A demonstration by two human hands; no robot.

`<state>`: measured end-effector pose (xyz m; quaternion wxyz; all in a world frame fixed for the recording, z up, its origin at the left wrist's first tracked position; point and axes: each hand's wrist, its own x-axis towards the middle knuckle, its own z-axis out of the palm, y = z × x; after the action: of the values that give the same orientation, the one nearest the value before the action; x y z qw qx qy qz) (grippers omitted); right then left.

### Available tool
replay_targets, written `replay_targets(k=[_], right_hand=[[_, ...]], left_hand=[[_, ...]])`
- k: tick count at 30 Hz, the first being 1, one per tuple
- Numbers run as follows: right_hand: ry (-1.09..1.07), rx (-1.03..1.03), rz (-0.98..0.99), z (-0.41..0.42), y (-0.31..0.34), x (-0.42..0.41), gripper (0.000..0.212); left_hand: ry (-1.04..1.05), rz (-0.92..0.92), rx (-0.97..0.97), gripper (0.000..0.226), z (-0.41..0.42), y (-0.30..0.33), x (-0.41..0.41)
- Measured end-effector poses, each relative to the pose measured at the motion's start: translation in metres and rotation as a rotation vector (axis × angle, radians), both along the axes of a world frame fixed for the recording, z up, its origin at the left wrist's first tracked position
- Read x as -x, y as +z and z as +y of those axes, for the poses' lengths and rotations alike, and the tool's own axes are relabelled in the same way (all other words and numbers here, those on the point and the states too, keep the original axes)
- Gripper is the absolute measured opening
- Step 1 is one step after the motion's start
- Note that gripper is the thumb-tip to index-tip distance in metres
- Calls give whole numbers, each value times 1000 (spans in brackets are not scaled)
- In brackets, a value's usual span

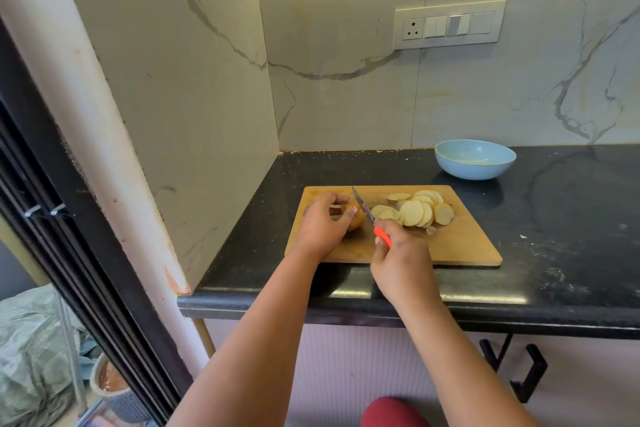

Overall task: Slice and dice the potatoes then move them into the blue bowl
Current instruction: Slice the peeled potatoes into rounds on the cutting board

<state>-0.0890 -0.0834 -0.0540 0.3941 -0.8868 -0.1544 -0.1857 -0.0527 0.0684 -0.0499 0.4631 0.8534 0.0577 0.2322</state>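
Observation:
A wooden cutting board (460, 246) lies on the black counter. My left hand (323, 224) grips a partly cut potato (356, 218) at the board's left side, fingers curled over it. My right hand (401, 260) grips the orange handle of a knife (367, 215). Its blade rests against the potato's cut end, tip pointing away from me. A pile of several round potato slices (417, 210) lies just right of the blade. The blue bowl (475, 159) stands behind the board to the right, near the wall, apart from both hands.
The black counter (554, 236) runs to the right, dusted with pale specks. A marble wall panel closes off the left side by the board. A socket and switch plate (449, 24) sits on the back wall. Black hooks (519, 367) hang under the counter edge.

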Motion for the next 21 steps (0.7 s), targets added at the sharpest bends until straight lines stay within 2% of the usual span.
replay_targets(k=[5, 10, 15, 21], right_hand=[[-10, 120, 96, 14, 21, -10, 41], [-5, 234, 175, 16, 42, -10, 38], [-36, 255, 212, 15, 44, -5, 40], [-29, 305, 276, 18, 38, -9, 24]], left_hand=[[-15, 3, 9, 29, 0, 0, -2], [-29, 16, 59, 28, 1, -3, -6], [-48, 45, 123, 27, 5, -2, -11], [-30, 44, 141, 26, 3, -1, -6]])
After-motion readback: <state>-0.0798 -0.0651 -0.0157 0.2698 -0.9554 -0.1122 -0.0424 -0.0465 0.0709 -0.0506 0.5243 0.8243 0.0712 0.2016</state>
